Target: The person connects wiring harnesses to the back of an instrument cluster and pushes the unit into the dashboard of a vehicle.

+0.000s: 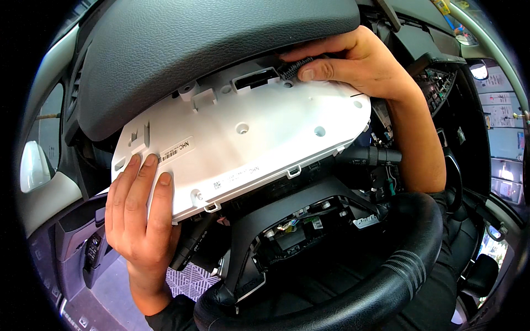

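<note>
- Two hands on the job: the left hand (138, 215), lower left of the frame, lays its fingers over one end of the white panel (276, 127); its thumb is hidden, so I can't tell whether it's clamped.
- Up top, right of centre, the right hand (370, 66) has thumb and forefinger closed on a dark ribbed piece (296, 68) at the panel's upper edge.
- And there's the panel, mid-frame, tilted, smooth back toward us, upper edge tucked under the dashboard hood (221, 49). Out of its seat, I'd judge: that much looks done.
- What's left? The connection looks unsettled to me; whether that ribbed piece is plugged in or loose, fingers hide it. Just left of it, a dark slot (256, 79) shows.
- Below centre, a black frame (240, 248) stands open, exposed wiring (289, 226) inside: refitting there looks undone.
- Lower right, the steering wheel (381, 270) curves past; upper right, exposed electronics (436, 83) sit uncovered, so the dash seems far from closed up.
</note>
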`<action>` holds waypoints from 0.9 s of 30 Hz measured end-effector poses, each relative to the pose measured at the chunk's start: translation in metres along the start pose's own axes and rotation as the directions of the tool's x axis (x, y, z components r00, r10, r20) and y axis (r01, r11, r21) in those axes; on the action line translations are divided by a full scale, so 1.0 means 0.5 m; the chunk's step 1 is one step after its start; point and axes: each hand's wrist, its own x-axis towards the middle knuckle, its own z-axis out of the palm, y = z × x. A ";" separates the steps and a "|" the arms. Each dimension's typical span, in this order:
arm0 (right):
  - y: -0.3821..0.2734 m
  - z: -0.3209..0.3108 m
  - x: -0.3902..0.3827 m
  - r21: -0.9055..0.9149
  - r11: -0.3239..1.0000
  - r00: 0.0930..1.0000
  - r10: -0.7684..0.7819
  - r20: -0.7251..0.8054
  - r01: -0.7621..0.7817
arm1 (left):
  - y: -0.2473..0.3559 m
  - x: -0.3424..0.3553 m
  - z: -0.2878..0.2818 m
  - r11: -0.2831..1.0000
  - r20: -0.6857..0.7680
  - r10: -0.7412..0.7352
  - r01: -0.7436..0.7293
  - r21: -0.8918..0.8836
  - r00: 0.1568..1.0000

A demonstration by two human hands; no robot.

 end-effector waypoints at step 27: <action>-0.002 0.003 -0.002 0.022 0.999 0.999 0.041 -0.008 -0.041 | -0.006 -0.007 -0.001 0.998 0.041 0.044 -0.045 0.034 0.998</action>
